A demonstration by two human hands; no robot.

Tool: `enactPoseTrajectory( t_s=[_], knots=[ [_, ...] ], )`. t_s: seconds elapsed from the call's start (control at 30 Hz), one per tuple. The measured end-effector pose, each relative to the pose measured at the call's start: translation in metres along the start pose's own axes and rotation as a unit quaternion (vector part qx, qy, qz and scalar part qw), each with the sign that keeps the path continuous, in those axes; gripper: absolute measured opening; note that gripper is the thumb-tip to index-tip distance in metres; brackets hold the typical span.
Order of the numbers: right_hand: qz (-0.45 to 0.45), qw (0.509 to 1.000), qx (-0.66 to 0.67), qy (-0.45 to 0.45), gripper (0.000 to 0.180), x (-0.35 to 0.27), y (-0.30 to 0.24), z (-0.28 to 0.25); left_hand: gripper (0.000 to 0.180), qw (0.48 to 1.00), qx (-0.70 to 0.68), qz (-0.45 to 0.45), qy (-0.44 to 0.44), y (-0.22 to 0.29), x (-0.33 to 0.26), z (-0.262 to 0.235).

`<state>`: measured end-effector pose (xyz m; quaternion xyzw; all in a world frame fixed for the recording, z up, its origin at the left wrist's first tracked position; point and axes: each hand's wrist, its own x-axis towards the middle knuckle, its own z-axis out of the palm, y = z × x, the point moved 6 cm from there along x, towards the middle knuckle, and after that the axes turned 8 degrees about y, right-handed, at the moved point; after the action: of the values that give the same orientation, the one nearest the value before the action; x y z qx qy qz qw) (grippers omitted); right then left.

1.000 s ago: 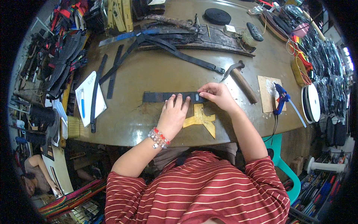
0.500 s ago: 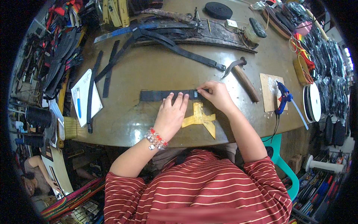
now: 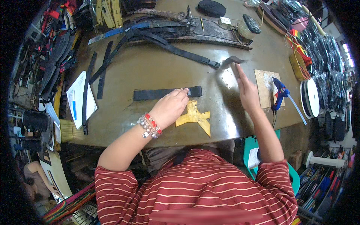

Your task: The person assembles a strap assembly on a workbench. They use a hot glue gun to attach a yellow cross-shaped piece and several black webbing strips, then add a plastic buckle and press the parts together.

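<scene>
A short black webbing strap (image 3: 150, 94) lies flat across the table, with a small white label partly covered near its right end. My left hand (image 3: 172, 103), with a beaded bracelet at the wrist, presses its fingers together onto that strap, beside the label. Farther right, my right hand (image 3: 247, 90) is closed around the wooden handle of a hammer (image 3: 233, 60). Most of the handle is hidden by the hand, and the dark curved head is blurred. Just below the strap sits a yellow branched piece (image 3: 193, 116).
A blue glue gun (image 3: 278, 93) rests on a wooden board (image 3: 263, 84) at the right. White paper (image 3: 84, 108) with a pen (image 3: 74, 105) lies left. Long black straps (image 3: 180, 53) and a dark worn plank (image 3: 210, 35) occupy the far side.
My right hand has left the strap's right end and moved right to the hammer, taking hold of its handle. My left hand stays on the strap.
</scene>
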<state>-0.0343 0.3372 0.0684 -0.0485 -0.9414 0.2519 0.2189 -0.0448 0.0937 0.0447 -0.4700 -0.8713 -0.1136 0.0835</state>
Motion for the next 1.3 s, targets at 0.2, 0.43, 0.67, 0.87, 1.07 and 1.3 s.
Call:
enactPoseTrajectory(
  t_s=[0.2, 0.43, 0.67, 0.87, 1.07, 1.3],
  knots=[
    [0.005, 0.984, 0.044, -0.171, 0.052, -0.066, -0.037, 0.016, 0.038, 0.998, -0.064, -0.018, -0.018, -0.003, 0.0, 0.005],
    [0.028, 0.983, 0.04, -0.178, 0.05, -0.046, -0.052, 0.023, 0.039, 0.999, -0.017, -0.028, 0.015, 0.006, -0.009, 0.011],
    [0.048, 0.992, -0.112, 0.02, 0.044, -0.007, 0.029, -0.01, 0.031, 0.98, -0.047, -0.195, 0.007, -0.039, -0.013, -0.013],
    [-0.073, 0.984, -0.037, 0.156, 0.029, -0.035, 0.07, -0.023, 0.023, 0.987, -0.046, -0.095, 0.123, -0.016, 0.008, -0.03],
    [0.21, 0.935, -0.066, 0.278, 0.045, -0.067, 0.175, -0.105, 0.02, 0.989, -0.019, -0.069, 0.129, 0.01, 0.02, -0.033],
    [0.235, 0.925, -0.271, -0.123, 0.05, 0.049, 0.177, -0.153, 0.015, 0.986, -0.113, -0.087, 0.085, 0.024, 0.016, -0.025]
  ],
)
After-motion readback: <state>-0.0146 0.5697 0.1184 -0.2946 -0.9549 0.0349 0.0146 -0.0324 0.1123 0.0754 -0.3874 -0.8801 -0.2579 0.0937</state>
